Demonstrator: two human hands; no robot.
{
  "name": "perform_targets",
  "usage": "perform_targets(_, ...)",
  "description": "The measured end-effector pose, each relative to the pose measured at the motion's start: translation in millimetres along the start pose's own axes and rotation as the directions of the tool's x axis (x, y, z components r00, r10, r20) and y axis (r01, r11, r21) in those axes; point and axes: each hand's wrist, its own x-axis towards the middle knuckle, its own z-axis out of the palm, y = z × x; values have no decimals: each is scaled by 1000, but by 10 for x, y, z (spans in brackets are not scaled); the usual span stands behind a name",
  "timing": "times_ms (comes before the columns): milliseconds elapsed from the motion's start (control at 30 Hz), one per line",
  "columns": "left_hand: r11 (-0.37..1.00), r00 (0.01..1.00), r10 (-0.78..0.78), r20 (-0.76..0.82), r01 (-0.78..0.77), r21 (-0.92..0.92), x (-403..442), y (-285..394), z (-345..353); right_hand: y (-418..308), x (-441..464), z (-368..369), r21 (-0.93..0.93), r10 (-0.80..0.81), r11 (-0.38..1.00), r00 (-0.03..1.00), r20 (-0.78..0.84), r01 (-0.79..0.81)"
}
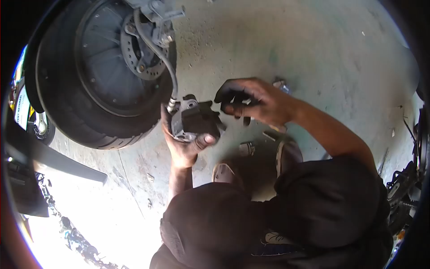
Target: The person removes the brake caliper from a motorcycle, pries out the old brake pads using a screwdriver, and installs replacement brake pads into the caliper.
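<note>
My left hand [186, 145] is closed around a brake caliper [195, 119], its thumb pressed on the near side. A grey brake hose [157, 51] runs from the caliper up to the hub area of a wheel [101, 85]. Just right of the caliper, apart from it, is my right hand [262, 101], its fingers curled and smeared by motion. Something dark shows among those fingers, too blurred to name. A perforated brake disc [143, 49] sits at the wheel's hub.
On the floor [286, 45] near my shoes [289, 157] lie a small metal part [246, 148] and a short flat piece [270, 135]. Behind my right hand is a small crumpled item [281, 85]. Dark machine parts [405, 188] stand at the right edge. Bright light washes out the lower left.
</note>
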Motion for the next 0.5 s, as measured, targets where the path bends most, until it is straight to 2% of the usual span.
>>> perform_targets(33, 1000, 999, 20, 40, -20, 0, 15, -46, -36, 48, -40, -29, -92, 58, 994, 998, -21, -60)
perform_targets(100, 977, 995, 79, 59, -89, 196, 81, -111, -104, 244, -110, -158, -117, 98, 988, 993, -58, -104)
perform_targets(133, 933, 985, 124, 117, -156, 323, 124, -146, -180, 334, -180, -228, -292, 112, 946, 986, -122, -143)
perform_targets(167, 936, 987, 107, 116, -140, 324, 156, -206, -165, 430, -264, -284, -458, 114, 869, 977, -180, -186)
perform_targets(200, 920, 992, 117, 39, -123, 373, 198, -273, -151, 645, -383, -323, -448, 124, 873, 976, -178, -193)
perform_targets(233, 900, 991, 130, -36, -103, 423, 238, -321, -150, 937, -529, -334, -610, 97, 765, 972, -213, -209)
perform_targets(267, 705, 960, 279, -26, -186, 684, 283, -397, -242, 1070, -607, -336, -747, 59, 626, 969, -240, -223)
perform_targets(300, 703, 962, 272, -26, -180, 688, 305, -456, -325, 1154, -677, -350, -742, 62, 632, 969, -239, -223)
perform_targets(367, 481, 967, 250, -57, -73, 873, 314, -477, -354, 1210, -789, -291, -792, 329, 487, 917, -224, -369)
perform_targets(400, 536, 969, 233, -83, -56, 842, 285, -533, -371, 1266, -808, -276, -788, 335, 491, 915, -223, -372)
perform_targets(467, 513, 975, 217, -36, -82, 855, 198, -576, -305, 1410, -853, -225, -844, 321, 390, 913, -251, -369)
perform_targets(500, 490, 978, 209, 8, -112, 864, 139, -589, -278, 1457, -874, -203, -841, 329, 394, 911, -249, -372)
